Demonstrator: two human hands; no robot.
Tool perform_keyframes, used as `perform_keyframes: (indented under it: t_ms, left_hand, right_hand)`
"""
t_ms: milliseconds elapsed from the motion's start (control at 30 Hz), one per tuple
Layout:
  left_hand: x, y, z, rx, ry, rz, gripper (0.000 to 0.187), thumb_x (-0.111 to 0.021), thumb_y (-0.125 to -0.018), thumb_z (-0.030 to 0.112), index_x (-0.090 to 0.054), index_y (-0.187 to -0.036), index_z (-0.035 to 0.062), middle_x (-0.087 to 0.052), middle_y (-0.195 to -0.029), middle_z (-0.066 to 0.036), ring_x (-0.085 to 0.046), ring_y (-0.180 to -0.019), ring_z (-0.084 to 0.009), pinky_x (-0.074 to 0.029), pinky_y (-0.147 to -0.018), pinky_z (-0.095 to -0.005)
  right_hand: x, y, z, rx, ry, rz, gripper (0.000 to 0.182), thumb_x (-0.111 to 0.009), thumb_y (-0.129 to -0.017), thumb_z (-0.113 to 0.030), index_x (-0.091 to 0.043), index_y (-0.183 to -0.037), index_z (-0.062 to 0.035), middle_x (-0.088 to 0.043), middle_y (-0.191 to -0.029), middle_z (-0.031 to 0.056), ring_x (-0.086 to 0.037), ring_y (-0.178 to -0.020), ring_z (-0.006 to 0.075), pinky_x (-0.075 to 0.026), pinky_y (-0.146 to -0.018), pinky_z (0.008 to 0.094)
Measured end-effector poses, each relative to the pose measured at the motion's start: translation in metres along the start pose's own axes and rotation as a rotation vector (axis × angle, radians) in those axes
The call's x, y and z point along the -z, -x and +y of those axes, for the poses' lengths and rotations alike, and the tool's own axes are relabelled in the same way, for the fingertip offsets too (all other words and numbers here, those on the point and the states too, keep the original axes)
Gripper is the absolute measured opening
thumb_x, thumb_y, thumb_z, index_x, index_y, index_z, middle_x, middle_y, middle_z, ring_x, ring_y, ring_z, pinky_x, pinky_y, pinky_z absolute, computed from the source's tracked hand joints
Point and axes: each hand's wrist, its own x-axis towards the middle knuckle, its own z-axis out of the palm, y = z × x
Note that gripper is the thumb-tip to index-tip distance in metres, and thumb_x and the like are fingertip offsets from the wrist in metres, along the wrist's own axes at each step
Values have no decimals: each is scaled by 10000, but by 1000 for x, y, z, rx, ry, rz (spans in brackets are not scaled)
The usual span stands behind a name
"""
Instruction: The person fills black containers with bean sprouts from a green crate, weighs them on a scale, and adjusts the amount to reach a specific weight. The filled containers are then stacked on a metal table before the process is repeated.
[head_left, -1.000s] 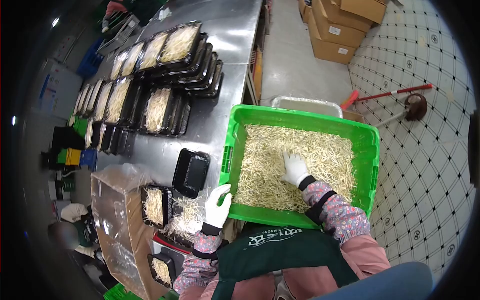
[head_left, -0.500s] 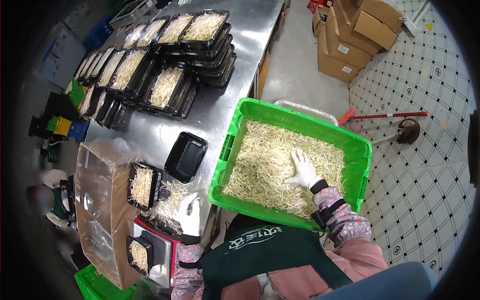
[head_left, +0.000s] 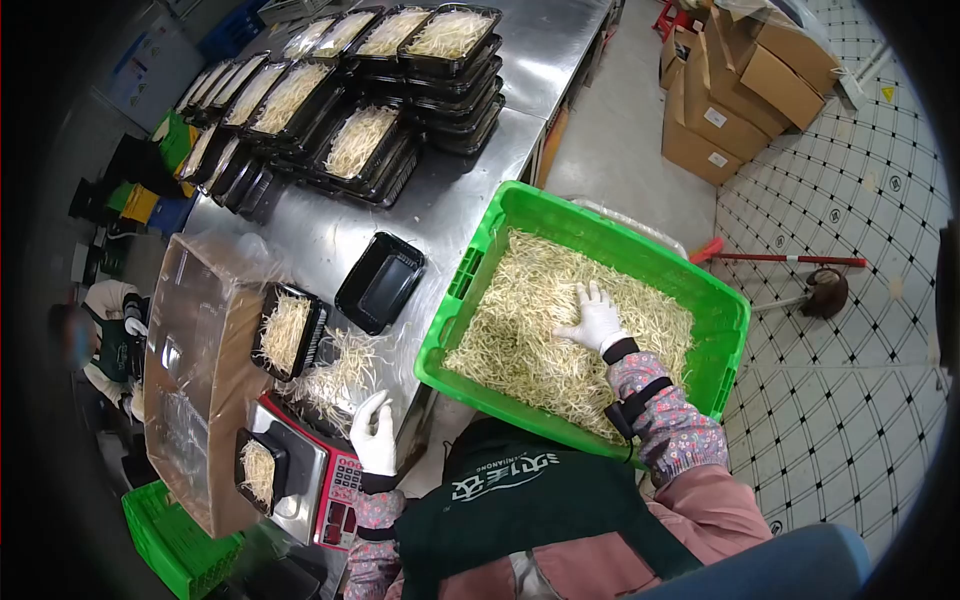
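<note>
My right hand [head_left: 595, 320], in a white glove, lies with fingers spread on a heap of bean sprouts [head_left: 520, 320] inside a large green crate [head_left: 590, 215]. My left hand [head_left: 374, 440], also gloved, hovers by the table edge with fingers loosely curved and apart, nothing in it. Near it are loose sprouts [head_left: 335, 385] on the table and a red scale [head_left: 335, 490]. A black tray of sprouts [head_left: 260, 472] sits on the scale's plate. Another filled tray [head_left: 287, 332] stands beyond the loose sprouts, beside an empty black tray [head_left: 381, 283].
Stacked filled trays [head_left: 360, 140] crowd the far part of the steel table [head_left: 300, 235]. A plastic-lined cardboard box [head_left: 195, 400] stands at left, with a co-worker [head_left: 110, 330] beyond it. Cardboard boxes [head_left: 735, 110] and a red-handled tool [head_left: 790, 258] are on the floor at right.
My left hand has drawn back slightly from the loose sprouts toward me. My right hand has shifted a little left on the sprouts in the crate. The camera view has tilted slightly.
</note>
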Motion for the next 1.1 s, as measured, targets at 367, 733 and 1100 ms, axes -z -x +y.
perform_keyframes:
  t_ms: [367,733,1100]
  left_hand:
    - [14,11,-7,119,120,141,246,-563,-914,-44,-642,-1147,-39,-671,-1073,-101,-638,-950,-145,-499,-862,-259]
    - [4,7,-3,89,106,77,244,-564,-922,-34,-631,-1156,-48,-675,-1064,-110,-654,-955,-166,-500,-896,-280]
    - [1,25,-3,217,111,116,229,-554,-908,-49,-658,-1112,-31,-660,-1094,-97,-641,-951,-161,-504,-877,-277]
  right_hand:
    - [-30,6,21,63,-298,106,724,-784,-749,-358,-515,-1340,-39,-634,-1175,207,-657,-1015,302,-518,-891,378]
    - [43,30,38,-153,-1576,-233,519,-717,-850,-155,-534,-1312,-6,-657,-1160,50,-603,-1049,127,-444,-952,282]
    - [59,26,42,-52,-1454,-83,508,-739,-840,-133,-547,-1287,13,-644,-1149,54,-609,-1026,119,-488,-908,282]
